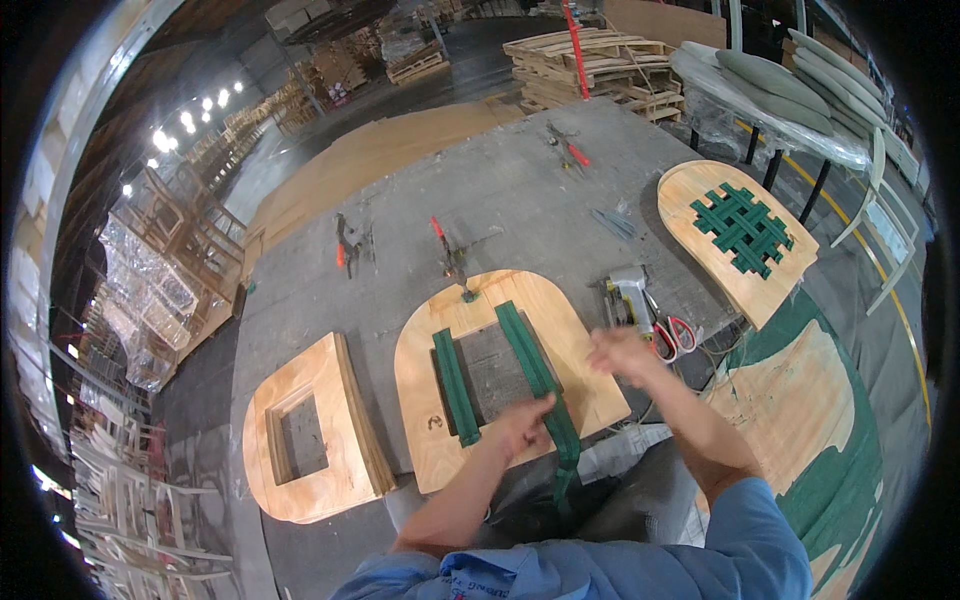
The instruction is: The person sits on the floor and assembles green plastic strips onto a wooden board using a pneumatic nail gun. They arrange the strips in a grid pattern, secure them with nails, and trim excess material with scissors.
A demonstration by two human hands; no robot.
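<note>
A rounded wooden seat board (415,400) with a square cut-out lies in front of me. One green webbing strap (456,388) runs along the left side of the opening. A second, longer green strap (522,345) runs down the right side and hangs past the near edge. My left hand (524,426) is closed on this longer strap by the near edge of the cut-out. Over the board's right edge, my right hand (622,356) has its fingers apart and holds nothing I can see. Just beyond it lies a staple gun (628,297), beside red-handled scissors (676,336).
Stacked wooden boards (345,430) with square openings stand at left. At right sits a board (690,200) with woven green straps. Pliers (344,245), another hand tool (452,262) and red-handled pliers (570,150) lie on the grey table (400,200). Green fabric (840,480) covers the right side.
</note>
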